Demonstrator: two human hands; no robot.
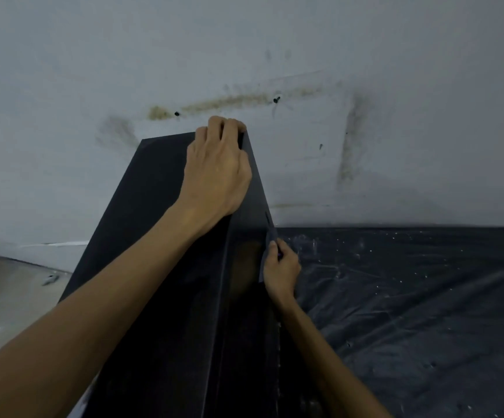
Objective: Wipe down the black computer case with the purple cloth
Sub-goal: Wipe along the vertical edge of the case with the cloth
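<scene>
The black computer case (142, 206) stands upright in the middle, its far end against the wall. My left hand (217, 170) lies on its top, fingers curled over the far right corner, gripping it. Lower down on the case's right side, my right hand (281, 270) holds a dark purple cloth (270, 239) against the panel. Only a narrow strip of the cloth shows above my fingers.
A stained white wall (305, 70) with two dark screws rises right behind the case. Black plastic sheeting (410, 297), speckled with white bits, covers the floor on the right. Pale glossy floor (9, 303) shows at the left.
</scene>
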